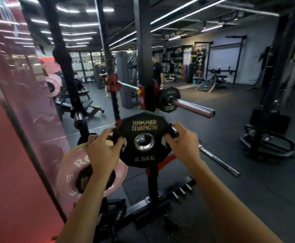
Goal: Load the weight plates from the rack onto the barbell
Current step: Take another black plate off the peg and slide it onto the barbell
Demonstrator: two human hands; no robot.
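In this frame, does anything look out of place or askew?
One thing: a bare bar lies diagonally on the floor right of the rack. Otherwise, both hands hold the 2.5 kg plate level, and the barbell sleeve already carries one plate.

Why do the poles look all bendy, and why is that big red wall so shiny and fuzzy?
Head view: the wide-angle lens bends the rack upright and room edges; the red wall panel is glossy, reflecting the ceiling lights; edges blur, while the 2.5 kg plate in the left hand and right hand stays sharp.
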